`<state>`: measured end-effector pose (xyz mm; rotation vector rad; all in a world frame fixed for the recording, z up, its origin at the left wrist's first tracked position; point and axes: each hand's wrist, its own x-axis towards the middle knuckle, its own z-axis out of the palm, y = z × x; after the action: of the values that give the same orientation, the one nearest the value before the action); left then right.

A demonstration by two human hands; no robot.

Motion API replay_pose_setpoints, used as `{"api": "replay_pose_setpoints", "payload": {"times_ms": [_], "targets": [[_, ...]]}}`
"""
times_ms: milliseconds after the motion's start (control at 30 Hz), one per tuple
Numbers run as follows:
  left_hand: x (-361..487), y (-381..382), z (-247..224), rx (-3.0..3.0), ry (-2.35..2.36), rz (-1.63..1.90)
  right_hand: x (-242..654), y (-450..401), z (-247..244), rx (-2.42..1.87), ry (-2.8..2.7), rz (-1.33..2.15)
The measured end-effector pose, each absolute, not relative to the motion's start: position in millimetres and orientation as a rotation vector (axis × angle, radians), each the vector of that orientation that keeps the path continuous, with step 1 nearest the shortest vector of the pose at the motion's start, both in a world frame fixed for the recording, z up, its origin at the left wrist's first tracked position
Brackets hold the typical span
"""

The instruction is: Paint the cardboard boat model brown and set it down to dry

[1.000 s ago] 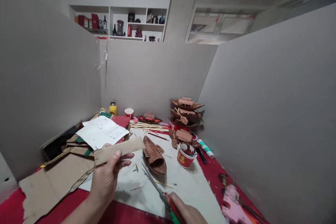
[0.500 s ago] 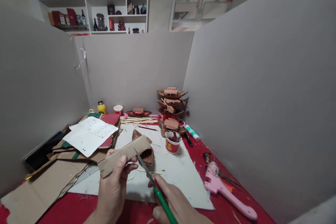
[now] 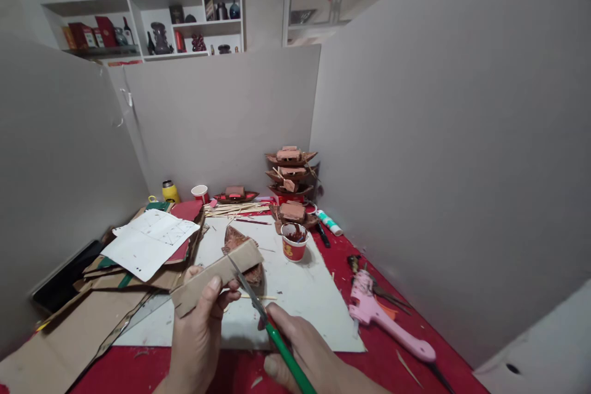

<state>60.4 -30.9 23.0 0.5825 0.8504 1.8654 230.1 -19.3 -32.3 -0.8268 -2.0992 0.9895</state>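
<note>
My left hand (image 3: pixel 203 314) pinches a strip of brown cardboard (image 3: pixel 210 280), thumb on the near face and fingers behind. In my right hand (image 3: pixel 300 345) are green-handled scissors (image 3: pixel 284 351), their blades reaching up to the strip's lower edge near its middle. A thin slit shows at the strip's left end. Behind the strip, partly hidden by it, a brown model boat hull (image 3: pixel 235 239) lies on the pale work sheet (image 3: pixel 318 308).
A paper cup of brown paint (image 3: pixel 294 246) stands right of the hull. Several finished model boats (image 3: pixel 290 172) are stacked at the back. A pink glue gun (image 3: pixel 392 323) lies right; cardboard pieces and a drawn sheet (image 3: pixel 152 240) lie left. Grey partitions (image 3: pixel 221 117) enclose the table.
The view has turned slightly right, so the surroundings shift left. The cardboard strip is tilted slightly differently, with the scissor blades still at its lower edge. Both hands keep their hold.
</note>
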Motion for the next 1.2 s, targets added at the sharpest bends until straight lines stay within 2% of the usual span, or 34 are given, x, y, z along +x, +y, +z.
{"api": "replay_pose_setpoints", "payload": {"times_ms": [333, 700, 1200], "targets": [[57, -34, 17, 0.732, 0.972, 1.832, 232, -21, -43, -0.958, -2.091, 1.035], [38, -72, -9, 0.468, 1.140, 1.867, 221, -38, -31, -1.207, -2.193, 1.314], [15, -85, -7, 0.301, 1.196, 1.724, 218, -41, -19, -1.335, -2.176, 1.489]]}}
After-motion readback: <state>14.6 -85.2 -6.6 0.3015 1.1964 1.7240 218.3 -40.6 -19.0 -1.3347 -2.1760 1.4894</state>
